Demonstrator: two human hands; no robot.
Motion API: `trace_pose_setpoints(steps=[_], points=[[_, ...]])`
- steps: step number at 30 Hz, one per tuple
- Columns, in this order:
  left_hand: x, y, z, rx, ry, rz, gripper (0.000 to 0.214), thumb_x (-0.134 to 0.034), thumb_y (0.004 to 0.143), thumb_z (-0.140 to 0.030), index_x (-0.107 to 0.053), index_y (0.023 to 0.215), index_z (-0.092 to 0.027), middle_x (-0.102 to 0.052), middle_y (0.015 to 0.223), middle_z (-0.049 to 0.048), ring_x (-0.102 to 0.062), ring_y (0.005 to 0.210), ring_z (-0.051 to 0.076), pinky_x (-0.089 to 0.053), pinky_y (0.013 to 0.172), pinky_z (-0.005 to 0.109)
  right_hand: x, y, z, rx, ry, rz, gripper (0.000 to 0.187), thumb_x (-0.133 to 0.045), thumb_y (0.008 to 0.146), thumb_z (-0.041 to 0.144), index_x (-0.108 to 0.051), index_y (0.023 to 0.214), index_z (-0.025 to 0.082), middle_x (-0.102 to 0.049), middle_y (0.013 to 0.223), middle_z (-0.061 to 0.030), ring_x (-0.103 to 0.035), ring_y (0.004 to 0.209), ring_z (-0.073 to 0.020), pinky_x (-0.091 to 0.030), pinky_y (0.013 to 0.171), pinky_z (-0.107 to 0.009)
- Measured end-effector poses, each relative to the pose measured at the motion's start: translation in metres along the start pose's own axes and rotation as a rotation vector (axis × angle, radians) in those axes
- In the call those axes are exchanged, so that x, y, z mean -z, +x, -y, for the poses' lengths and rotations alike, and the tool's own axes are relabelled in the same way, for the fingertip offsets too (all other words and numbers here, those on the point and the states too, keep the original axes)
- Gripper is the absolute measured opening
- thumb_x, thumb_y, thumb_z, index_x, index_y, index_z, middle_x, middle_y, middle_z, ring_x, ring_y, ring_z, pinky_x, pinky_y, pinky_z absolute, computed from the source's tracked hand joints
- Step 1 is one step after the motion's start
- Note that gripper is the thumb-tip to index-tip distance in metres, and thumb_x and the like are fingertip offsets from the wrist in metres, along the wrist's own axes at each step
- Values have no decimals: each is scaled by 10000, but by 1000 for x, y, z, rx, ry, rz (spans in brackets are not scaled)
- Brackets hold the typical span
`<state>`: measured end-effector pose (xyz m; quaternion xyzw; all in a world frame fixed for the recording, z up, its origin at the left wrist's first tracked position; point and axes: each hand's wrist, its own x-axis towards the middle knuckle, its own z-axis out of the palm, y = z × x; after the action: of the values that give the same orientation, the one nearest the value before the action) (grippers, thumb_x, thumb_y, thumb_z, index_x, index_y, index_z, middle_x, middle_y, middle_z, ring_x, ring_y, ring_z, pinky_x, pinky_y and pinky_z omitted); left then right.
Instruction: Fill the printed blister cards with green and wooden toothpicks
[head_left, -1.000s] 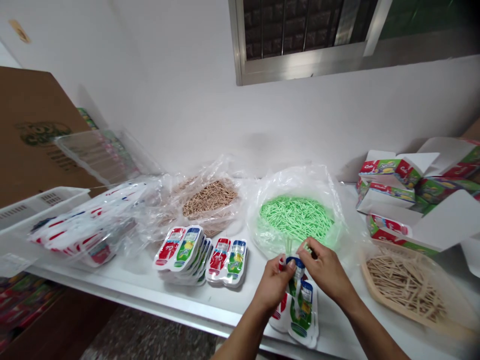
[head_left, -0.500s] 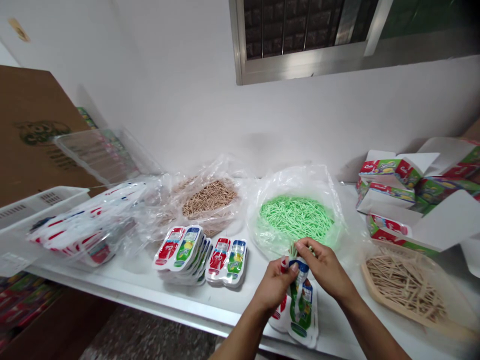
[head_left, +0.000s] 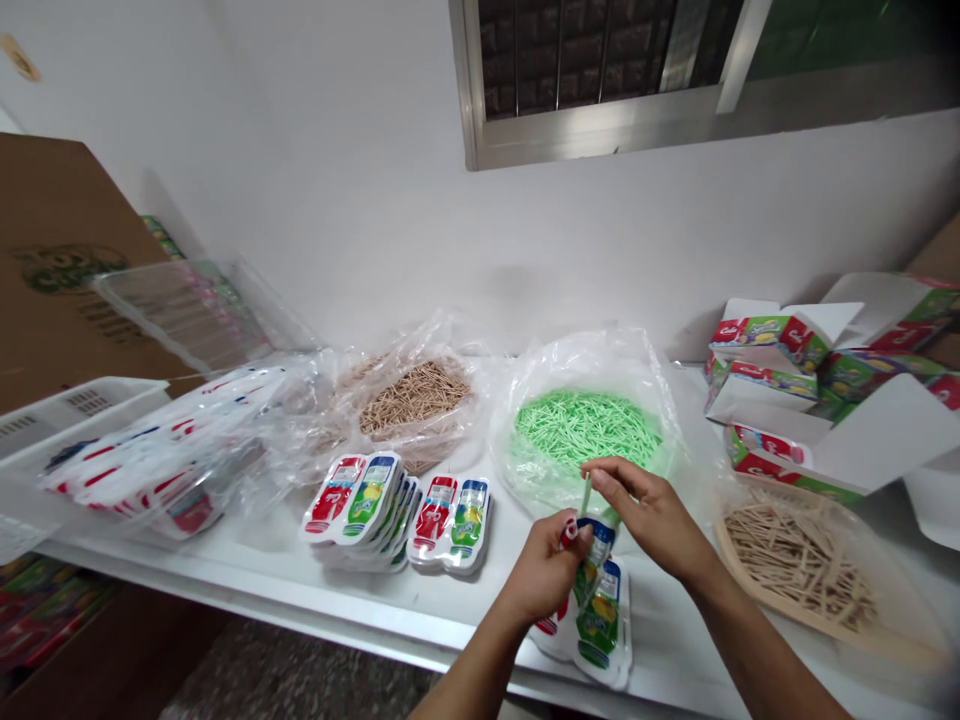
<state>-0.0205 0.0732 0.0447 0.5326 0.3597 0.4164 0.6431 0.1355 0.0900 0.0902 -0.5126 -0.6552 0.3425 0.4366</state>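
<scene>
My left hand (head_left: 541, 568) is closed on a twin-pouch packet (head_left: 592, 610), printed red on one side and green and blue on the other, tilted up off a small pile of the same packets at the table's front edge. My right hand (head_left: 651, 512) pinches a thin green stick (head_left: 585, 494), upright, with its lower end at the top of the packet. Just behind both hands lies a clear bag of green sticks (head_left: 585, 428).
A stack of the same packets (head_left: 367, 502) and one more packet (head_left: 451, 510) lie to the left. Brown sticks fill a bag (head_left: 412, 395) behind and a tray (head_left: 799, 565) at right. Printed cartons (head_left: 810, 385) stand far right; a bagged white basket (head_left: 142, 460) at left.
My right hand has risen a little and drawn the green stick upright above the packet. My left hand has tipped the packet further up. The view has shifted slightly left.
</scene>
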Motion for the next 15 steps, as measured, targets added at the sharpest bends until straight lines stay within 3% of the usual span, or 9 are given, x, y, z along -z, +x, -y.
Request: trace_pose_setpoints(steps=[4, 7, 9, 11, 13, 15], points=[[3, -1, -9, -81, 182, 1, 291, -562, 834, -420, -589, 744, -145, -493, 651, -20, -443, 625, 116, -357, 598, 226, 0, 7, 6, 168, 27, -40, 217, -548, 863, 381, -654, 798, 204, -647, 900, -44, -584, 905, -200, -436, 839, -309], [4, -2, -12, -126, 267, -9, 238, -577, 834, -346, -660, 966, -167, -632, 848, 26, -554, 779, 165, -428, 718, 252, 3, 6, 9, 258, 51, -172, 170, -551, 873, 346, -630, 812, 209, -621, 935, -39, -569, 944, -188, -425, 869, -311], [6, -1, -13, -159, 315, -51, 305, -600, 817, -309, -652, 1100, -208, -654, 1027, 48, -579, 921, 200, -435, 834, 286, 11, 5, 9, 246, 87, -312, 167, -522, 894, 353, -609, 859, 215, -620, 943, -35, -568, 946, -176, -429, 867, -307], [8, 0, -14, -198, 373, -114, 307, -619, 799, -296, -673, 1094, -232, -649, 1042, 56, -580, 952, 209, -435, 865, 305, 22, 7, 4, 200, 127, -437, 193, -480, 914, 381, -584, 894, 219, -634, 929, -32, -581, 912, -165, -444, 852, -309], [11, 2, -13, -218, 423, -182, 258, -642, 774, -300, -713, 1013, -231, -626, 934, 51, -580, 875, 198, -453, 800, 299, 33, 14, -7, 139, 129, -466, 233, -470, 912, 421, -570, 877, 214, -651, 877, -29, -599, 831, -158, -471, 806, -310], [13, 5, -12, -211, 436, -261, 207, -665, 747, -309, -736, 916, -215, -569, 807, 27, -557, 763, 174, -448, 698, 272, 42, 26, -24, 64, 55, -405, 284, -466, 898, 463, -569, 853, 203, -663, 807, -31, -607, 742, -156, -494, 739, -306]])
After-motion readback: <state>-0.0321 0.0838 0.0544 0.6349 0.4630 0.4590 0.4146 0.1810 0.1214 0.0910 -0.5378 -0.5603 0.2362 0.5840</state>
